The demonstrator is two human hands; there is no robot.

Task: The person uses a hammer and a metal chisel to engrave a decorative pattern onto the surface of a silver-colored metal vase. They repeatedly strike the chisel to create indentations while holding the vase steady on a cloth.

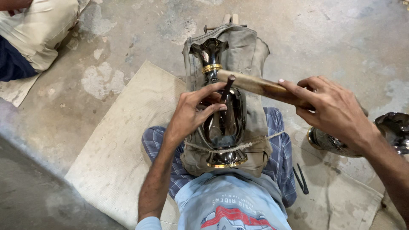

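A shiny black metal vase (225, 123) with gold bands at neck and foot lies lengthwise on a grey cloth pad (251, 51) over my legs, tied down by a rope. My left hand (194, 113) rests on the vase's belly and pinches a thin dark chisel (227, 87) upright against the metal. My right hand (330, 108) grips a wooden mallet handle (260, 87) whose far end sits right at the chisel's top.
A second dark engraved metal vessel (390, 130) lies on the floor at the right. Small black tools (300, 178) lie on the pale mat (119, 149) by my right thigh. Another person's leg (36, 30) sits at the top left. Bare concrete floor surrounds the mat.
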